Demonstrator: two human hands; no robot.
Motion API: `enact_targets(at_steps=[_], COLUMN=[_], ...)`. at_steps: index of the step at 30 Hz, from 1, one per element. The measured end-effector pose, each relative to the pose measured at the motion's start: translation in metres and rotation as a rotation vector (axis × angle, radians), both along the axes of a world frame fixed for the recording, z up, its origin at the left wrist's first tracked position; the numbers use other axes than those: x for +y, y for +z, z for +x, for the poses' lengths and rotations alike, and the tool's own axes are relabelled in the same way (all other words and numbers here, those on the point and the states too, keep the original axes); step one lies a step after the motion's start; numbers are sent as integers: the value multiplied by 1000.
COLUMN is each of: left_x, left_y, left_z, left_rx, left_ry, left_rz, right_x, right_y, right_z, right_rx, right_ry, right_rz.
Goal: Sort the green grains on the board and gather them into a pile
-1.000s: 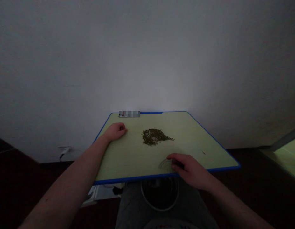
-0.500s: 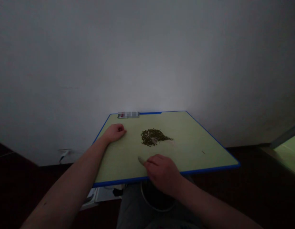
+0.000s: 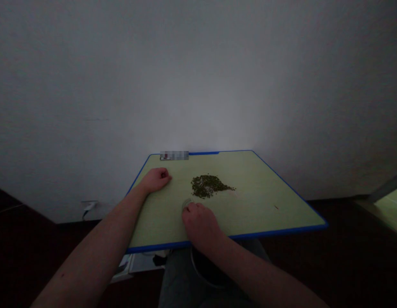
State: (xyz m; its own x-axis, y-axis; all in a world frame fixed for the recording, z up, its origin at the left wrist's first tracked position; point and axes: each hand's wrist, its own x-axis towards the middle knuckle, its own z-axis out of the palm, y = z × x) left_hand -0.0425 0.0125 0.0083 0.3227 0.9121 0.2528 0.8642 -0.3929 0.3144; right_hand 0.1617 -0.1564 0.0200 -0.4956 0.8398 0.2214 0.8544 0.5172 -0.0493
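Right hand (image 3: 198,225) has slid toward the middle of the flat green board with a thin blue edge (image 3: 159,247). Its fingers close on a small clear round thing (image 3: 186,204), and they hide part of it, so what it is stays hard to tell. Left hand (image 3: 156,179) rests on the board in a loose fist. One heap of tiny dark green bits (image 3: 208,186) lies at 3 o'clock from the left hand. One blurred strip (image 3: 174,155) sits at the board's far edge, and no words can be read on it.
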Motion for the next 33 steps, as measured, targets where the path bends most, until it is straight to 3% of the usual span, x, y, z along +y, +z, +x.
enact_targets(at_steps=[10, 23, 33], left_x=[-2, -2, -1], left_y=[3, 2, 1], left_z=[3, 1, 1], left_rx=[-2, -25, -10], left_ry=[23, 7, 12], left_rz=[-27, -23, -7], right_x=[-7, -6, 1], right_y=[-3, -9, -12], right_z=[22, 91, 122], right_rx=[-25, 52, 137], right_ry=[-111, -157, -197], right_rz=[6, -2, 12])
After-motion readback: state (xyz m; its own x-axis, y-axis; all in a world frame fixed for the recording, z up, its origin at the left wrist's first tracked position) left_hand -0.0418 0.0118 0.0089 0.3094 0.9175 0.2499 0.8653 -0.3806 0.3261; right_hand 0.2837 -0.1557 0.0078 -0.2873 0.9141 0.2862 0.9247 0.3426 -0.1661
